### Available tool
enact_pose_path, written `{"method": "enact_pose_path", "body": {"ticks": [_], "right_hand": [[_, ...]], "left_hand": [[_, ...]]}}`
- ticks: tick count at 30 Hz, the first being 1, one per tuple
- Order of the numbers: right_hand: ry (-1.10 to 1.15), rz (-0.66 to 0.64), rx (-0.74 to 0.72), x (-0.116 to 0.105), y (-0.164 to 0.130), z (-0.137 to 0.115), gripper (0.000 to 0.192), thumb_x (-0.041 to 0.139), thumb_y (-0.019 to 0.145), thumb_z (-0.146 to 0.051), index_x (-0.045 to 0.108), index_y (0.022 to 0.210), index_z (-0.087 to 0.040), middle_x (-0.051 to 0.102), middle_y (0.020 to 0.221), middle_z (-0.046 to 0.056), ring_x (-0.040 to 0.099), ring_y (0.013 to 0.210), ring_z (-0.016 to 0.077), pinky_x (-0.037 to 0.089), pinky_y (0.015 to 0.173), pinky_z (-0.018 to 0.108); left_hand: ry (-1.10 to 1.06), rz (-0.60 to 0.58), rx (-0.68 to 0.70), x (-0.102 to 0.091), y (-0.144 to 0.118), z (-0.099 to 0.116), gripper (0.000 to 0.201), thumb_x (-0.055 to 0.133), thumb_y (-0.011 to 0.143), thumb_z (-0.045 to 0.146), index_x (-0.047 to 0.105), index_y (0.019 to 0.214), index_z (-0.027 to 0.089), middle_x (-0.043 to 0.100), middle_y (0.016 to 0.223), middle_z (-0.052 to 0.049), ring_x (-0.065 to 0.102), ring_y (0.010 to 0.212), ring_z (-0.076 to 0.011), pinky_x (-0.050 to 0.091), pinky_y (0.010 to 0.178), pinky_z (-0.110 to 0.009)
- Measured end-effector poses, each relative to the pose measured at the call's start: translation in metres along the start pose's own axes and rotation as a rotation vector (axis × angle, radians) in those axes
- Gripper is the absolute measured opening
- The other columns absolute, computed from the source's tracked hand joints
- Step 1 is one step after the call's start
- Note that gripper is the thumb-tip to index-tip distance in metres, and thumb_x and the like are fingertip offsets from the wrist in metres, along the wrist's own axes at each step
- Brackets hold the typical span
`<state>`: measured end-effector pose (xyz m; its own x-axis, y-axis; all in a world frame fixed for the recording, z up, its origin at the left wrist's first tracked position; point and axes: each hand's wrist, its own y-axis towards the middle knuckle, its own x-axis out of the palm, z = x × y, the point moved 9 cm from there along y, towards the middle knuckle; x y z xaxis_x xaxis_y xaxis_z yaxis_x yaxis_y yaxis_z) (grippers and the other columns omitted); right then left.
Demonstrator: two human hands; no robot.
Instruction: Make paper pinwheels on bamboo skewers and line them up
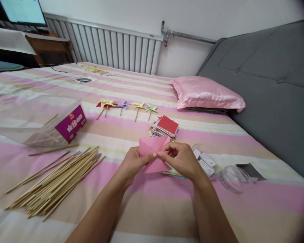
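With your left hand (133, 162) and right hand (180, 158) both pinching the pink paper square (153, 153) just above the bed (152, 199), keep the flap corners meeting at centre, creasing lightly.

Bare sheet near; sticks (58, 177) left, paper stack (166, 127) ahead, perhaps tape (229, 178) right.

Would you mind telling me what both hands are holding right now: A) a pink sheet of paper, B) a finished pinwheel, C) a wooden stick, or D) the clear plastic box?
A: the left hand and right hand both pinch a pink paper above the bedspread.
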<state>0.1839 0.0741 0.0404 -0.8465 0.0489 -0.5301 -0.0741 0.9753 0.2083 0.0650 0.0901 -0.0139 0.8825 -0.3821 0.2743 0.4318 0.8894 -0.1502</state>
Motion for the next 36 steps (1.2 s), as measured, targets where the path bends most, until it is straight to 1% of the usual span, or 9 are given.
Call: {"method": "enact_pose_path", "body": {"ticks": [3, 5, 7, 9, 10, 12, 17, 25, 36], "right_hand": [[0.031, 0.023, -0.006, -0.001, -0.001, -0.002, 0.012, 0.061, 0.075, -0.026, 0.06, 0.068, -0.016, 0.063, 0.066, 0.001, 0.058, 0.057, 0.0117, 0.045, 0.053, 0.021], [0.084, 0.048, -0.007, -0.002, -0.001, -0.002, 0.012, 0.064, 0.073, -0.027, 0.058, 0.078, -0.017, 0.062, 0.069, 0.001, 0.058, 0.056, 0.0114, 0.046, 0.052, 0.021], [0.157, 0.064, 0.001, -0.002, 0.0, -0.001, 0.027, 0.065, 0.072, -0.026, 0.055, 0.096, -0.019, 0.062, 0.074, 0.0, 0.059, 0.056, 0.0113, 0.047, 0.052, 0.022], [0.229, 0.08, 0.009, -0.001, 0.001, 0.001, 0.048, 0.065, 0.072, -0.025, 0.046, 0.116, -0.023, 0.062, 0.078, 0.0, 0.06, 0.058, 0.0116, 0.049, 0.054, 0.023], [0.26, 0.09, 0.01, -0.001, 0.002, 0.001, 0.056, 0.065, 0.072, -0.024, 0.04, 0.123, -0.025, 0.063, 0.08, 0.0, 0.061, 0.059, 0.0119, 0.05, 0.056, 0.024], [0.305, 0.117, 0.007, -0.001, 0.003, 0.002, 0.065, 0.066, 0.072, -0.024, 0.034, 0.129, -0.026, 0.063, 0.08, 0.0, 0.061, 0.062, 0.0125, 0.051, 0.061, 0.026], [0.374, 0.143, 0.02, 0.0, 0.004, 0.004, 0.065, 0.065, 0.071, -0.021, 0.034, 0.128, -0.023, 0.066, 0.08, 0.001, 0.062, 0.066, 0.0135, 0.052, 0.067, 0.029], [0.401, 0.108, 0.021, 0.003, 0.004, 0.005, 0.061, 0.064, 0.071, -0.018, 0.039, 0.126, -0.023, 0.065, 0.073, -0.001, 0.06, 0.06, 0.0121, 0.051, 0.062, 0.027], [0.456, 0.098, 0.107, 0.001, 0.002, 0.011, 0.051, 0.064, 0.073, -0.025, 0.046, 0.12, -0.022, 0.066, 0.068, 0.0, 0.064, 0.064, 0.0154, 0.052, 0.062, 0.027]], "left_hand": [[-0.009, 0.039, -0.005, -0.001, -0.002, 0.003, 0.028, 0.074, 0.063, 0.032, 0.072, 0.08, 0.01, 0.069, 0.07, -0.006, 0.058, 0.064, -0.0151, 0.042, 0.06, -0.023], [-0.02, 0.08, -0.002, -0.003, -0.002, 0.005, 0.027, 0.075, 0.061, 0.031, 0.072, 0.077, 0.01, 0.068, 0.068, -0.005, 0.057, 0.061, -0.0148, 0.041, 0.058, -0.023], [-0.04, 0.118, 0.007, -0.006, -0.002, 0.006, 0.027, 0.076, 0.059, 0.032, 0.072, 0.076, 0.01, 0.068, 0.066, -0.005, 0.057, 0.06, -0.0145, 0.04, 0.057, -0.022], [-0.056, 0.15, 0.009, -0.01, -0.001, 0.005, 0.027, 0.075, 0.06, 0.032, 0.072, 0.076, 0.011, 0.068, 0.066, -0.005, 0.056, 0.059, -0.0142, 0.039, 0.056, -0.022], [-0.063, 0.159, 0.007, -0.011, 0.0, 0.003, 0.027, 0.075, 0.061, 0.032, 0.072, 0.077, 0.011, 0.068, 0.067, -0.005, 0.056, 0.06, -0.0142, 0.039, 0.056, -0.022], [-0.071, 0.161, 0.006, -0.012, 0.001, 0.001, 0.028, 0.074, 0.062, 0.033, 0.072, 0.08, 0.011, 0.069, 0.069, -0.006, 0.057, 0.062, -0.0144, 0.039, 0.057, -0.022], [-0.07, 0.128, 0.023, -0.008, 0.0, 0.001, 0.027, 0.072, 0.064, 0.031, 0.072, 0.083, 0.013, 0.07, 0.073, -0.005, 0.058, 0.066, -0.0145, 0.04, 0.06, -0.022], [-0.056, 0.161, -0.003, -0.01, -0.003, 0.003, 0.027, 0.072, 0.062, 0.026, 0.071, 0.084, 0.012, 0.07, 0.073, -0.006, 0.059, 0.069, -0.0167, 0.042, 0.062, -0.024], [-0.023, 0.178, 0.011, -0.011, -0.003, 0.008, 0.025, 0.07, 0.06, 0.023, 0.071, 0.082, 0.013, 0.069, 0.072, -0.004, 0.059, 0.066, -0.0167, 0.041, 0.06, -0.024]]}}
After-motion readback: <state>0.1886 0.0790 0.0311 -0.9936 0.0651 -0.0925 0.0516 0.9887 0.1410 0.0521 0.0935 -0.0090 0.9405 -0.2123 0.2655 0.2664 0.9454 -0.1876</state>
